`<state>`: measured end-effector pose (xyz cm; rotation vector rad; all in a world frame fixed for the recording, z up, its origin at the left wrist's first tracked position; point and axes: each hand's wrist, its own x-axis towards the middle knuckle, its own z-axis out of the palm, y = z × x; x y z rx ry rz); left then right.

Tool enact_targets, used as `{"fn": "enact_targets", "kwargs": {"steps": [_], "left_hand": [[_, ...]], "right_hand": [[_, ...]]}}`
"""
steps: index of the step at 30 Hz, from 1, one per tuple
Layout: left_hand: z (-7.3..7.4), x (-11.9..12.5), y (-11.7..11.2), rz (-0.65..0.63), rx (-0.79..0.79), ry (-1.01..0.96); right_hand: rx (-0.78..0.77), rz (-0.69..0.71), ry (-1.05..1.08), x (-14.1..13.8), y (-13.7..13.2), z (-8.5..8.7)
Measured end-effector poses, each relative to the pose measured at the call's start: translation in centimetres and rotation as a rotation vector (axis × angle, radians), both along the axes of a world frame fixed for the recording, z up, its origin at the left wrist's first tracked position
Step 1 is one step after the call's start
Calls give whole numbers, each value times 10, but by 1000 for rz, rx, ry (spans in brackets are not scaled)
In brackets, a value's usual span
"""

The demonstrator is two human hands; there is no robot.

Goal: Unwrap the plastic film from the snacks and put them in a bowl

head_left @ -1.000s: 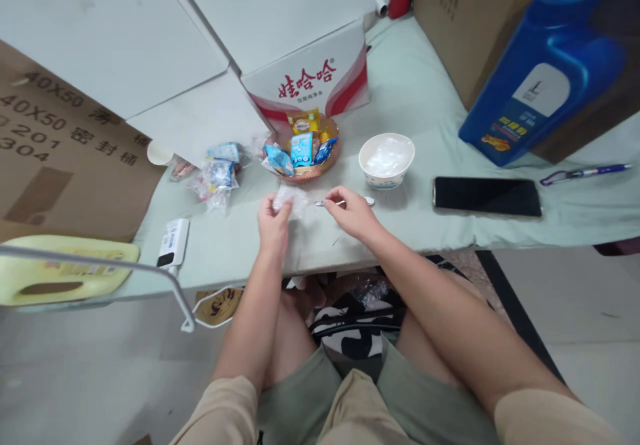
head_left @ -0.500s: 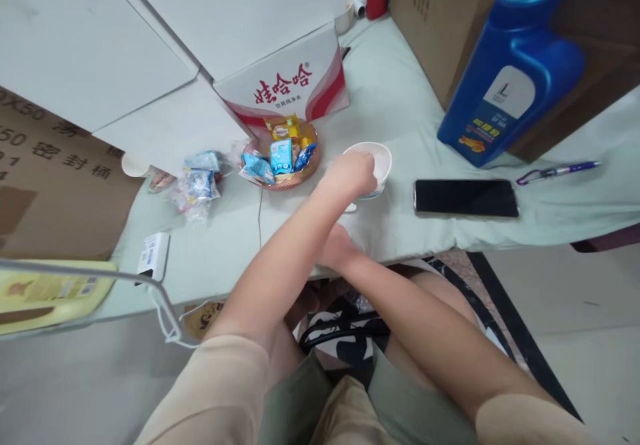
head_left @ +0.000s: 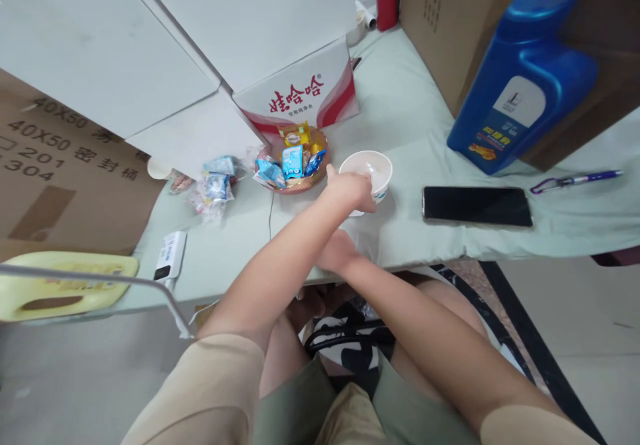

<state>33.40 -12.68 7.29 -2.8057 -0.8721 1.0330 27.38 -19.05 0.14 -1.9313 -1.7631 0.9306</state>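
My left hand (head_left: 351, 189) reaches across to a white bowl (head_left: 376, 165) on the pale green table (head_left: 415, 112). Its fingers curl over the bowl's near rim, and what they hold, if anything, is hidden. My right hand (head_left: 338, 253) rests on the table near the front edge, under my left forearm, with its fingers out of sight. Just left of the bowl stands a round basket (head_left: 296, 159) full of small snack packets.
A black phone (head_left: 476, 206) lies right of the bowl, with a purple pen (head_left: 576, 180) and a blue jug (head_left: 520, 78) beyond. Loose wrappers (head_left: 215, 185) and a small white device (head_left: 170, 255) lie left. A white carton (head_left: 300, 92) and brown boxes stand behind.
My left hand has left the clear wrapper's spot and crossed over my right arm to the bowl. My right hand drew back toward the table's front edge.
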Motion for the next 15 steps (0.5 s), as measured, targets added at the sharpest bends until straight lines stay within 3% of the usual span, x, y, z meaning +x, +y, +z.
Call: {"fn": "enact_targets", "kwargs": {"steps": [5,11,15], "left_hand": [[-5,-5,10,42,-45,-55],[-10,-6,8,-97,52,-157],[7,-5,9,-124,8,-75]], "right_hand": [[24,1,-54,-4,2,-7],[40,12,-59,-6,4,-11],[47,8,-57,-5,3,-9]]}}
